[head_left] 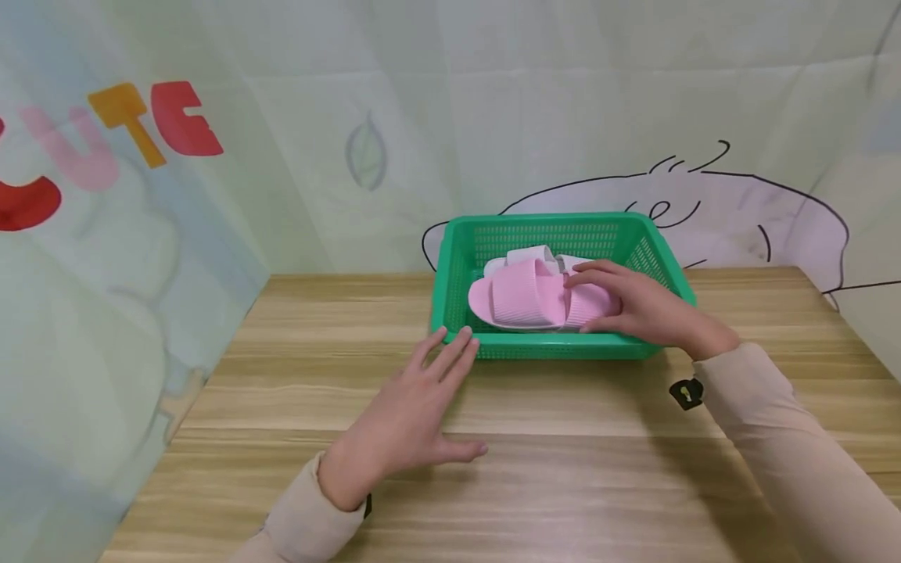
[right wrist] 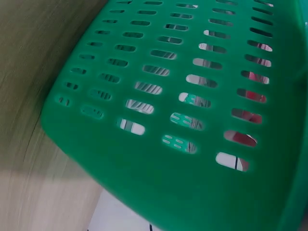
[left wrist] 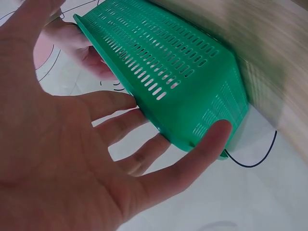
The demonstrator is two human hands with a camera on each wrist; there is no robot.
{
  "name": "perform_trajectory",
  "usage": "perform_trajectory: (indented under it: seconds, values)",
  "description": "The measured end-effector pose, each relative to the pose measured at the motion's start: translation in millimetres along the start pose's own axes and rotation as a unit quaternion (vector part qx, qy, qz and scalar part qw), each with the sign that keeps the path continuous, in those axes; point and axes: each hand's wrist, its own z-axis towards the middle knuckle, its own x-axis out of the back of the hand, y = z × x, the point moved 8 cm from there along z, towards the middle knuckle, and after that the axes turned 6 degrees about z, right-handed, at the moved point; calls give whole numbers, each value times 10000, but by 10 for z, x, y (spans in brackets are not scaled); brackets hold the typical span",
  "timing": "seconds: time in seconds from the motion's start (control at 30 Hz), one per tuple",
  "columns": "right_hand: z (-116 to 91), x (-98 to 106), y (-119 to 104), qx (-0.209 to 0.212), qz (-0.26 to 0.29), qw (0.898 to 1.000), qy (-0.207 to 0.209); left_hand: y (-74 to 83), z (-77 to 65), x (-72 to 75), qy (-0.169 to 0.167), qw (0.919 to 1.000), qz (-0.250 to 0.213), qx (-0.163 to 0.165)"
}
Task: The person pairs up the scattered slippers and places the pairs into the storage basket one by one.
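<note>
A green plastic basket (head_left: 556, 344) with slotted walls holds a pair of pink slippers, with white slippers (head_left: 531, 256) partly hidden behind them. The left pink slipper (head_left: 517, 295) shows its ribbed strap. Over the right pink slipper (head_left: 587, 303) reaches my right hand (head_left: 637, 309), its thumb at the near side and its fingers bent over the far side, gripping it. My left hand (head_left: 404, 414) is spread at the basket's near left corner. In the left wrist view, fingers (left wrist: 130, 130) of that hand lie along the rim. The right wrist view shows only the basket's slotted wall (right wrist: 159, 96), hiding the right hand.
The basket stands on a wood-grain table (head_left: 338, 391) close to its far edge. Behind it hangs a pale printed cloth (head_left: 317, 156) with drawn shapes and letters. A small black item (head_left: 686, 393) shows at the right sleeve's cuff.
</note>
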Motion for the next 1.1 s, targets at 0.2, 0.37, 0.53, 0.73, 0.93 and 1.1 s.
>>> perform_trajectory:
  seconds: [0.2, 0.37, 0.53, 0.73, 0.93, 1.1]
  values:
    - [21, -12, 20, 58, -62, 9999, -103, 6, 8, 15, -22, 10000, 5, -14]
    - [36, -37, 62, -49, -93, 9995, -293, 5, 7, 17, -92, 10000, 18, 20]
    - [67, -80, 111, -122, -129, 9985, -527, 11, 10, 18, -138, 9999, 86, 35]
    - [94, -158, 206, -532, -59, 9941, -945, 21, 22, 20, -190, 9997, 125, 16]
    - [81, -220, 290, -1076, 90, 9860, -1274, 45, 33, 34, -216, 9997, 141, -2]
    - [142, -274, 294, -1092, 72, 9855, -1299, 33, 17, 42, -250, 9995, 169, 59]
